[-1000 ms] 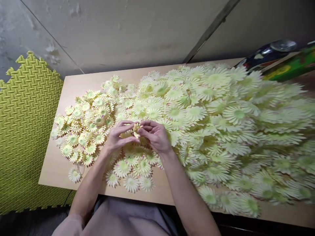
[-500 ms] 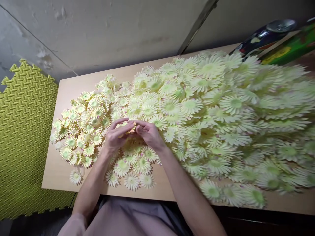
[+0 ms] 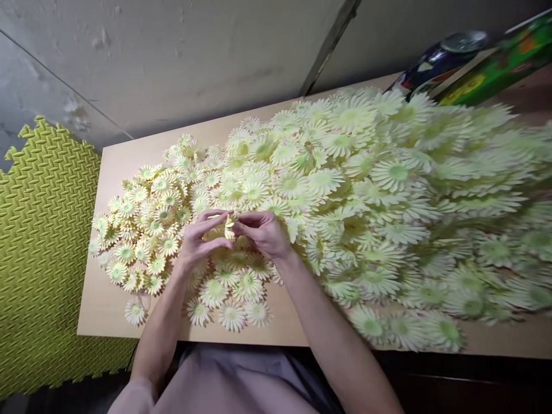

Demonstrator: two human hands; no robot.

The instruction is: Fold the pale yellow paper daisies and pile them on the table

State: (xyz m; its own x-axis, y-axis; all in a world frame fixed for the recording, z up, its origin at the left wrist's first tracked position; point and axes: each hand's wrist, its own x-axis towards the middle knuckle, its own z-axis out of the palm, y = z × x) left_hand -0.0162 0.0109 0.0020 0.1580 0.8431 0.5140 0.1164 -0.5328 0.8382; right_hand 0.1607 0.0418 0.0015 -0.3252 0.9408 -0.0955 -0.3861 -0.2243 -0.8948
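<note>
Both your hands pinch one small pale yellow daisy head [image 3: 228, 227] just above the flowers on the table.

Your left hand [image 3: 200, 238] curls in from the left, thumb and forefinger closed on the daisy head; your right hand [image 3: 265, 233] meets it from the other side, fingertips drawn together on the same piece; the flower sits between the two hands, over the near-left part of the wooden table [image 3: 116, 167], with single flowers lying flat beneath your wrists; a heap [image 3: 345, 190] of the same cream and green daisy heads rises to your right and covers most of the tabletop, blurred towards the right edge; a dark can [image 3: 435, 60] and a green box [image 3: 495, 66] lie at the far right corner, beside the heap; a yellow-green foam mat [image 3: 43, 241] with a toothed edge lies to the left of the table.
</note>
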